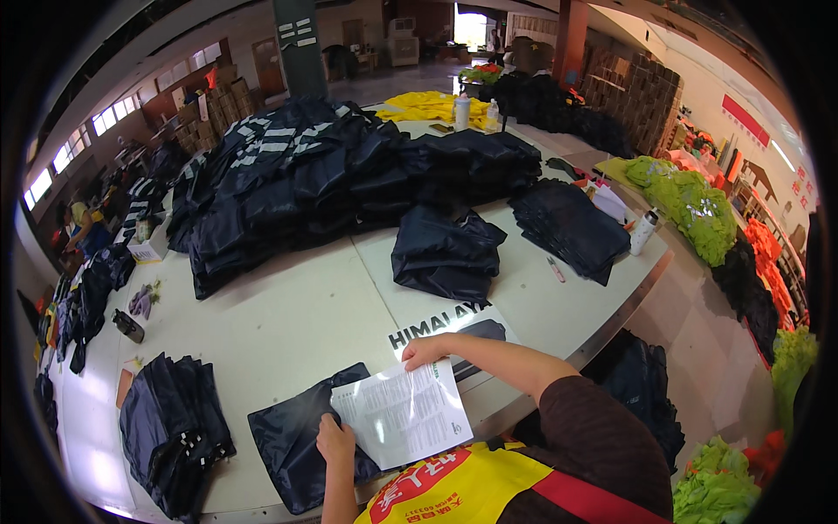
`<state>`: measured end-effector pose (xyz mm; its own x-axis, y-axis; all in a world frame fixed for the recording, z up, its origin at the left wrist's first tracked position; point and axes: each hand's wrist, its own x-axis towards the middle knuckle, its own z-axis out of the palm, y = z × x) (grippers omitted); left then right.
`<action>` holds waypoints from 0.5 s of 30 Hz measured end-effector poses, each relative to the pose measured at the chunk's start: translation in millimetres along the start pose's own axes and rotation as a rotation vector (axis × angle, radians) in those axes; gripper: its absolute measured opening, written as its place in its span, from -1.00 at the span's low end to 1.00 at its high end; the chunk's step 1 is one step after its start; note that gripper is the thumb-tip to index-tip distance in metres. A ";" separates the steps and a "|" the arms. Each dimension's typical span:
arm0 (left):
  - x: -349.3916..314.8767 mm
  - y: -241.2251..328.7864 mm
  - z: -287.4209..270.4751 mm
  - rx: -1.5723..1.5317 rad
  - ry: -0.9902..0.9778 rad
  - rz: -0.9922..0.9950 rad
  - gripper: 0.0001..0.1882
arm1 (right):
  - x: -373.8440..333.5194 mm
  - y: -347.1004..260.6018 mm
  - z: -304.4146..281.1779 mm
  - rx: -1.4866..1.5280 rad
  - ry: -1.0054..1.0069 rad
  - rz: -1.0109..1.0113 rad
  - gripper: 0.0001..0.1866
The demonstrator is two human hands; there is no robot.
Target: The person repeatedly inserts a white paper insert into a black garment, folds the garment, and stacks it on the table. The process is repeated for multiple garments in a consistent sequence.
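Note:
A white printed sheet [403, 417] is held between my hands at the near edge of the table. My right hand [425, 351] is closed on its top edge. My left hand [335, 438] is closed at its left edge, over a folded navy piece of shiny fabric [284, 445] that lies flat on the table and runs partly under the sheet. Just beyond my right hand lies another white sheet with large black lettering [415, 334], and a dark folded piece [484, 334] lies by my right forearm. What lies directly beneath the held sheet is hidden.
Farther off is a long heap of navy garments [349, 175]. A folded navy bundle [447, 253] sits mid-table, with stacks at the left [175, 428] and right [572, 227]. A white bottle [643, 232], a small snipper [556, 269] and a dark bottle [128, 326] stand or lie about.

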<state>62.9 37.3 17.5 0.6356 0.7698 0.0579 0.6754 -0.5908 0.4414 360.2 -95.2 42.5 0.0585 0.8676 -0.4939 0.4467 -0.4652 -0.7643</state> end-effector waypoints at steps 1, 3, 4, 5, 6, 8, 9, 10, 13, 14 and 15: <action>8.7 2.1 2.6 0.023 0.009 0.004 -0.74 | -3.8 -2.7 1.4 0.004 0.000 0.004 -0.70; 22.6 -2.5 12.2 0.093 0.002 0.006 -0.75 | 5.7 10.6 10.5 0.011 -0.038 0.015 -0.75; 31.7 -7.2 15.9 0.127 0.020 0.021 -0.75 | 9.4 16.5 15.5 0.004 -0.019 0.016 -0.76; 40.4 -8.6 14.8 0.212 0.001 0.011 -0.77 | 12.4 20.5 19.5 -0.005 0.001 0.018 -0.78; 49.8 -7.4 12.8 0.225 0.025 0.018 -0.77 | 16.5 25.4 20.1 -0.022 0.000 -0.024 -0.77; 65.6 -4.3 7.7 0.247 0.058 0.035 -0.79 | 14.6 26.4 21.0 -0.004 0.008 -0.025 -0.76; 72.6 -2.5 5.3 0.257 0.066 0.045 -0.81 | 11.6 23.0 19.9 0.000 0.010 -0.027 -0.76; 77.0 -1.5 4.3 0.266 0.075 0.054 -0.82 | 9.9 22.7 19.5 -0.004 0.010 -0.055 -0.74; 89.9 6.1 5.3 0.297 0.066 0.059 -0.83 | 3.1 21.0 17.0 0.012 0.055 -0.076 -0.74; 93.2 7.0 5.7 0.326 0.036 0.057 -0.85 | 5.8 23.5 16.4 0.024 0.068 -0.125 -0.73; 93.6 3.5 6.3 0.360 0.008 0.057 -0.86 | 8.2 24.2 16.0 0.029 0.097 -0.138 -0.73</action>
<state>127.1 105.7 18.8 0.6743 0.7340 0.0813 0.7279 -0.6792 0.0940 357.2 -102.1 13.3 0.0848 0.9358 -0.3423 0.4308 -0.3442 -0.8342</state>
